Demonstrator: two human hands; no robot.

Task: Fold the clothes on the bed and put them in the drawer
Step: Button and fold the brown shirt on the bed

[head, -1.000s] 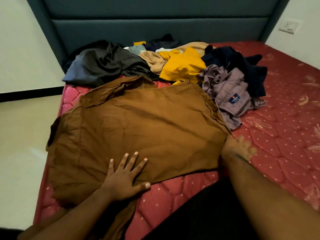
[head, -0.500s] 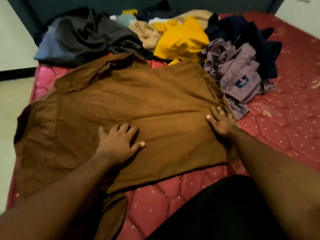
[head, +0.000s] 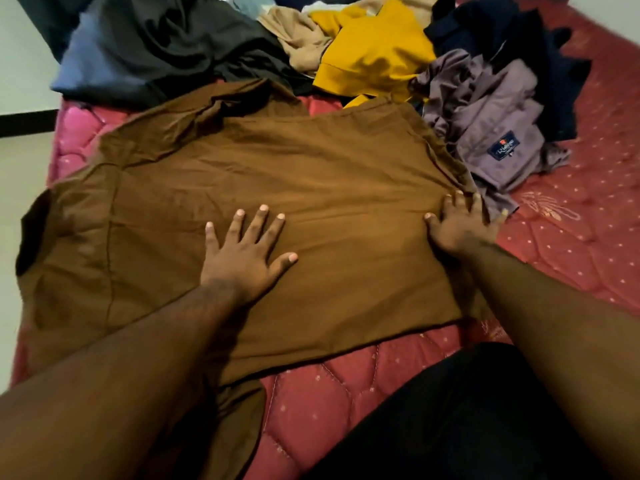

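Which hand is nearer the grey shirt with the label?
Right. The right hand rests at the brown shirt's edge beside the grey shirt; the left hand lies flat mid-shirt, farther away.

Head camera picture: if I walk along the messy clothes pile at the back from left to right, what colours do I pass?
Dark grey garment → tan garment → yellow garment → mauve shirt, with a navy garment behind it.

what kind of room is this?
Likely a bedroom: a quilted red mattress, a pile of loose clothes at its far end, and a brown shirt spread flat on it for folding.
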